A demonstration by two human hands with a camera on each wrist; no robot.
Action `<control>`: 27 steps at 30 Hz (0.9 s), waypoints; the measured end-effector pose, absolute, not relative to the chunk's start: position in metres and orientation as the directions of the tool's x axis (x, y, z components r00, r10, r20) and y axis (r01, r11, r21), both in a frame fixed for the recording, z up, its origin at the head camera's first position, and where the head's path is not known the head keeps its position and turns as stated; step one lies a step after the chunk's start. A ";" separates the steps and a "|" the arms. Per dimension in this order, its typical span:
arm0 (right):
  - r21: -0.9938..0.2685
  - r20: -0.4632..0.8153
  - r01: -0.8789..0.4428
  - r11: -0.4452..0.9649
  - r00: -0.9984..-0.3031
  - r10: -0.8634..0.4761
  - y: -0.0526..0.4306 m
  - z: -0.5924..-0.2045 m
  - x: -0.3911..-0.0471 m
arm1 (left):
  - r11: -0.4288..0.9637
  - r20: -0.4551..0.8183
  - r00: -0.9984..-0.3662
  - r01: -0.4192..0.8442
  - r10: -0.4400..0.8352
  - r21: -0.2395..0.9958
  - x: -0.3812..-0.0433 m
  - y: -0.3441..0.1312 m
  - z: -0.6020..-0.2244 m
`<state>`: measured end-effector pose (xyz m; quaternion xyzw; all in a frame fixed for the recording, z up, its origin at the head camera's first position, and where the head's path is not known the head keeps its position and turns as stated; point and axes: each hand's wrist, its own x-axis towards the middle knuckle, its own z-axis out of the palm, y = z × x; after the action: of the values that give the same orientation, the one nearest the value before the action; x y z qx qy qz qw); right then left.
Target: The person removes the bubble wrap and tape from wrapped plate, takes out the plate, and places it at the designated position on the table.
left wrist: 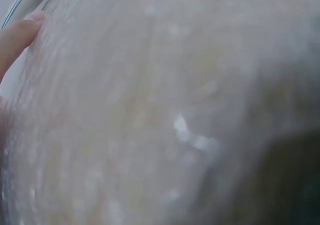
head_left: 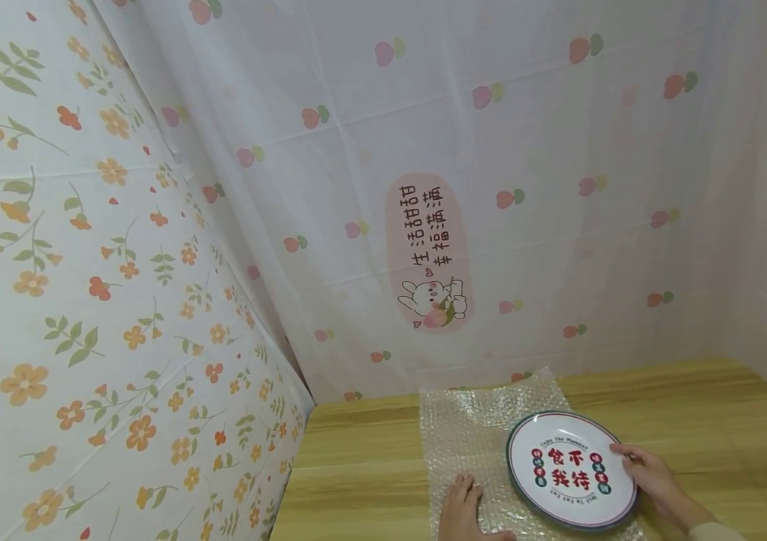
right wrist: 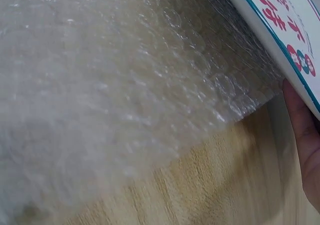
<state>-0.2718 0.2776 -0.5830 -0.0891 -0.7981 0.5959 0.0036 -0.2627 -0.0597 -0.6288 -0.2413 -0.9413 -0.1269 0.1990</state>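
A round white plate (head_left: 562, 467) with a green rim and red Chinese lettering is over the right part of a bubble wrap sheet (head_left: 454, 428). My right hand (head_left: 660, 485) grips the plate's right edge, thumb on top. In the right wrist view, fingers (right wrist: 299, 117) reach under the plate's rim (right wrist: 272, 32), which is apart from the wrap there. My left hand (head_left: 462, 512) rests on the wrap's lower left part, fingers extended and holding nothing. Blurred bubble wrap (left wrist: 125, 95) fills most of the left wrist view, with one finger (left wrist: 17, 40) at its left edge.
The wood-grain table (head_left: 349, 458) lies under the wrap and extends to both sides. A white curtain (head_left: 545, 263) with small fruit prints hangs behind it. On the left hangs a flowered cloth (head_left: 119, 300), close to the table's edge.
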 end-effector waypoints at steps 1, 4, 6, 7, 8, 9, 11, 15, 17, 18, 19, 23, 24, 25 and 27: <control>-0.952 -0.106 0.143 0.269 -0.983 0.147 0.279 -0.583 -0.272 | 0.851 0.436 -0.804 0.505 0.404 0.143 -0.263 -0.060 -0.629; -0.951 -0.107 0.146 0.274 -0.982 0.154 0.282 -0.586 -0.274 | 0.851 0.452 -0.792 0.511 0.411 0.122 -0.264 -0.060 -0.630; -0.946 -0.095 0.140 0.292 -0.982 0.163 0.285 -0.588 -0.274 | 0.850 0.471 -0.778 0.516 0.415 0.105 -0.264 -0.060 -0.631; -0.942 -0.084 0.134 0.308 -0.982 0.169 0.286 -0.589 -0.274 | 0.850 0.479 -0.773 0.518 0.416 0.098 -0.264 -0.060 -0.631; -0.940 -0.076 0.129 0.316 -0.982 0.175 0.287 -0.590 -0.274 | 0.850 0.483 -0.770 0.519 0.417 0.093 -0.265 -0.060 -0.632; -0.938 -0.068 0.124 0.323 -0.982 0.178 0.288 -0.591 -0.274 | 0.850 0.485 -0.769 0.519 0.417 0.092 -0.265 -0.060 -0.632; -0.936 -0.058 0.118 0.331 -0.981 0.184 0.290 -0.592 -0.273 | 0.848 0.485 -0.769 0.520 0.416 0.097 -0.265 -0.060 -0.632; -0.940 -0.080 0.139 0.313 -0.978 0.195 0.292 -0.592 -0.272 | 0.845 0.501 -0.757 0.527 0.419 0.090 -0.266 -0.060 -0.633; -0.937 -0.095 0.157 0.311 -0.974 0.204 0.293 -0.592 -0.272 | 0.843 0.522 -0.741 0.533 0.422 0.075 -0.266 -0.060 -0.634; -0.938 -0.101 0.162 0.308 -0.974 0.205 0.293 -0.592 -0.272 | 0.842 0.534 -0.731 0.535 0.424 0.065 -0.267 -0.060 -0.635; -0.936 -0.099 0.162 0.314 -0.973 0.206 0.293 -0.592 -0.272 | 0.841 0.545 -0.722 0.538 0.426 0.055 -0.267 -0.060 -0.636; -0.934 -0.095 0.160 0.321 -0.973 0.208 0.295 -0.593 -0.271 | 0.839 0.570 -0.702 0.543 0.428 0.040 -0.268 -0.060 -0.638; -0.934 -0.092 0.157 0.321 -0.974 0.207 0.296 -0.593 -0.271 | 0.839 0.569 -0.703 0.543 0.427 0.042 -0.268 -0.060 -0.638; -0.934 -0.088 0.154 0.323 -0.974 0.208 0.296 -0.593 -0.271 | 0.840 0.563 -0.709 0.540 0.425 0.046 -0.268 -0.060 -0.638; -0.934 -0.089 0.155 0.323 -0.974 0.211 0.298 -0.594 -0.271 | 0.843 0.541 -0.729 0.534 0.420 0.065 -0.267 -0.059 -0.637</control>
<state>-0.2711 0.2977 -0.5941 -0.1125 -0.8129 0.5709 0.0244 -0.2670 -0.0592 -0.6368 -0.2583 -0.9233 -0.1089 0.2626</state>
